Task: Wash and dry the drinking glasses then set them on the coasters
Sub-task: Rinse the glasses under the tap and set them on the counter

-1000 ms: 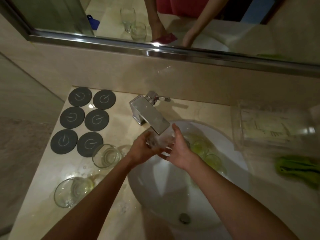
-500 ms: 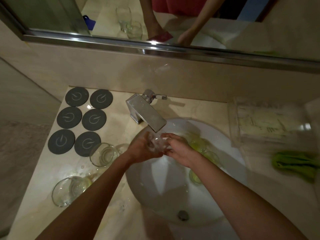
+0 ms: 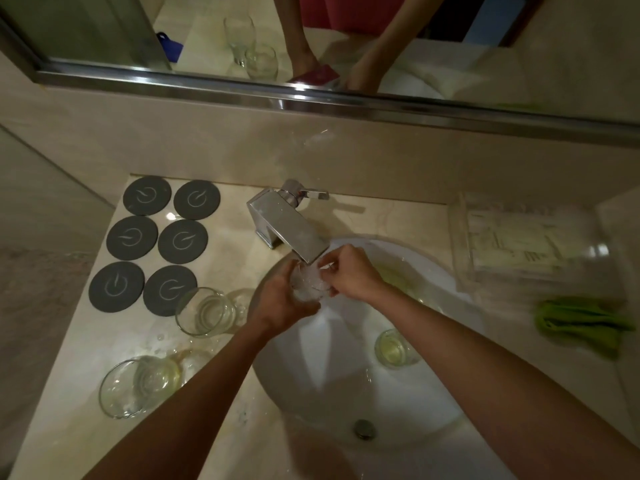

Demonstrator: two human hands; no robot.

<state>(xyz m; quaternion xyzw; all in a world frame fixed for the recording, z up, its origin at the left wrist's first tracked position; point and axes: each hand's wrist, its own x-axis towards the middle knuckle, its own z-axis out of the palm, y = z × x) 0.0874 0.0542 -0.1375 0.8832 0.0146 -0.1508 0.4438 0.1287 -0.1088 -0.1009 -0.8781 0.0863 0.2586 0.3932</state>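
A clear drinking glass is under the chrome faucet, with water running into it. My left hand cups it from below and the left. My right hand grips its rim from the right, fingers partly inside. Two more glasses stand on the wet counter: one beside the coasters, another nearer me. A small glass lies in the white basin. Several dark round coasters lie in two columns at the left, all bare.
A green cloth lies on the counter at the right. A clear plastic box sits behind it. The mirror runs along the back wall. The basin drain is near the front. Water puddles lie on the left counter.
My right hand has shifted from beside the glass to over its rim, and both hands turned the glass under the running water. The view drifted slightly.
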